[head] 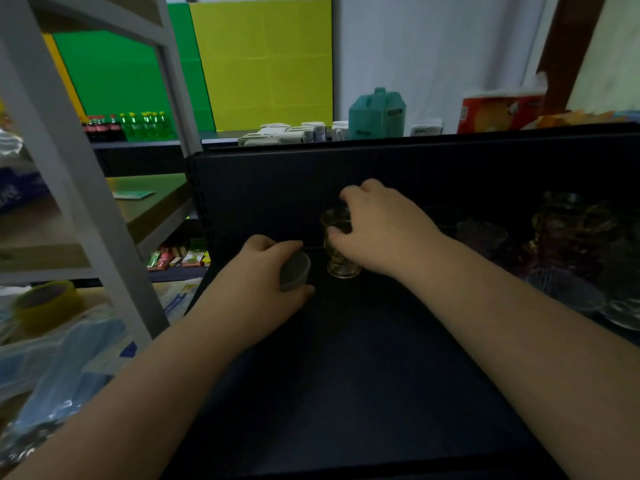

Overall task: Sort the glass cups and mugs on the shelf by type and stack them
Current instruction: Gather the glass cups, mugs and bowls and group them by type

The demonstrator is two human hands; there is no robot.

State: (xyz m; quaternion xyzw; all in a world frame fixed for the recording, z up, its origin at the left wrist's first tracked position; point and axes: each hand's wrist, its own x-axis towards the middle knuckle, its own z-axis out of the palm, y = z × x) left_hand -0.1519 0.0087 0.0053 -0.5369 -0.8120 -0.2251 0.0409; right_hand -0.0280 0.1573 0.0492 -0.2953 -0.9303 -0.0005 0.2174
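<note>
On the dark shelf [346,358], your left hand [263,271] grips a ribbed cup [295,270] — your right hand [377,223] pinches an amber glass [341,258].

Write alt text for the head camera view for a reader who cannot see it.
Two bare hands work on a dark shelf: the right hand holds an upright amber glass cup, and the left hand grips a small ribbed grey cup beside it. More glassware crowds the shelf's right end.
</note>
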